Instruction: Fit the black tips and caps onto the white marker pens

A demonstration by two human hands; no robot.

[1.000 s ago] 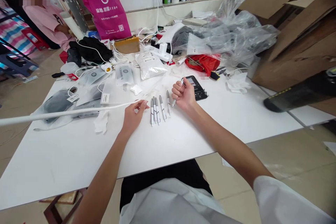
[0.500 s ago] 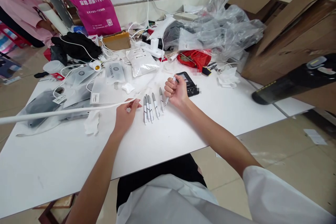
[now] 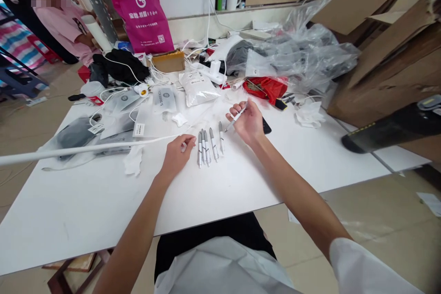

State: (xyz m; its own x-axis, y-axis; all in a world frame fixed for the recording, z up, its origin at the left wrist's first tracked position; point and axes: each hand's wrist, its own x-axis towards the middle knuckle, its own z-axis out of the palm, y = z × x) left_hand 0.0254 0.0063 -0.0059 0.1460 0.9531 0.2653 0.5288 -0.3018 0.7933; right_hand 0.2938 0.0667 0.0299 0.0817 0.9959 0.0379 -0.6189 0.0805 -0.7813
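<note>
Several grey-and-white pens (image 3: 214, 144) lie side by side on the white table (image 3: 220, 193), pointing away from me. My right hand (image 3: 250, 121), palm turned up, has its fingers curled around another pen (image 3: 237, 118), held at a slant above the table just right of the row. Behind this hand a black phone (image 3: 266, 126) is mostly hidden. To the left of the pens rests my left hand (image 3: 178, 152), fingers bent and thumb brought close to them, with nothing visible between. A long white rod or cable (image 3: 103, 147) reaches from the left edge to behind this hand.
Clear-bagged items (image 3: 119, 124), cables and a white parcel (image 3: 198, 88) crowd the left and back. Plastic wrap (image 3: 296, 53) and a red bag (image 3: 267, 88) lie behind. Cardboard boxes (image 3: 389, 59) and a black bottle (image 3: 386, 126) stand right. Another person (image 3: 65, 30) is far left.
My right hand has turned palm up and loosened from a fist, tilting its pen, whose tip now points down-left. The view has shifted left. My left hand stays beside the pens.
</note>
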